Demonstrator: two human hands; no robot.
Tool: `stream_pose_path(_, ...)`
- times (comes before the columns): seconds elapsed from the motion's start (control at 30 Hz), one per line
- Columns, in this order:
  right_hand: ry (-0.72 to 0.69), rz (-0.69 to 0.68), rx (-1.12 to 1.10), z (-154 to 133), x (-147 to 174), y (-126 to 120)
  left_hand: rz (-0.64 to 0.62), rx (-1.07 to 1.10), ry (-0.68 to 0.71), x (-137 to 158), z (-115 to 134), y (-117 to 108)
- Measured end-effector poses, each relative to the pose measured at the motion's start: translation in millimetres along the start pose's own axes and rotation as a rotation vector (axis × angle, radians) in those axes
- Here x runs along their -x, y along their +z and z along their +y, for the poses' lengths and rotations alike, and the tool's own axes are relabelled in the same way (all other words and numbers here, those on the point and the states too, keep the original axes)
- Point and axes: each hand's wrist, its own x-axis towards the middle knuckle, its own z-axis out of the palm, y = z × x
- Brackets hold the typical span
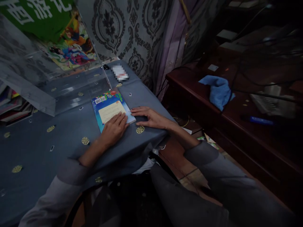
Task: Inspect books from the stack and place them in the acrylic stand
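Observation:
A blue paperback book [97, 108] with a cream text panel and a colourful strip along its far edge lies closed on the tablecloth. My left hand [115, 127] rests flat over its near edge, fingers stretched out across the cover. At the book's right side is my right hand [150, 117], thumb and fingers apart, its fingertips at or very close to the book's edge. Part of the near cover is hidden under my left hand.
A clear acrylic box [78, 86] stands behind the book, with a green illustrated poster [73, 41] beyond it. Stacked books [14, 105] sit at the left. Beside a blurred white packet [120, 73] is the wall. A blue cloth [219, 91] lies on the dark red cabinet [189, 75].

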Motion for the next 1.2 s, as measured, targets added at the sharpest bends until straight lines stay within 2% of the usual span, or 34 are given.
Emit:
stream_pose_path(0.23, -0.008, 0.037, -0.025, -3, 12, 4, 0.028, -0.054, -0.008, 0, 4, 2)
stream_pose_path(0.47, -0.017, 0.047, 0.313, -24, 21, 14, 0.129, 0.014, -0.032, 2, 1, 3)
stream_pose_path(0.63, -0.056, 0.067, 0.427, -28, 25, 19, 0.2, 0.181, -0.082, 4, -3, 5)
stream_pose_path(0.77, -0.077, 0.08, 0.453, -25, 25, 21, 0.196, 0.362, -0.139, 4, -6, 2)
stream_pose_path(0.87, -0.071, 0.081, 0.449, -25, 26, 22, 0.182, 0.415, -0.184, 7, -10, 1)
stream_pose_path(1.1, -0.067, 0.067, 0.434, -26, 25, 23, 0.199, 0.241, -0.403, 30, -40, 1)
stream_pose_path(1.2, -0.066, 0.06, 0.433, -25, 25, 23, 0.172, 0.212, -0.452, 38, -50, 0)
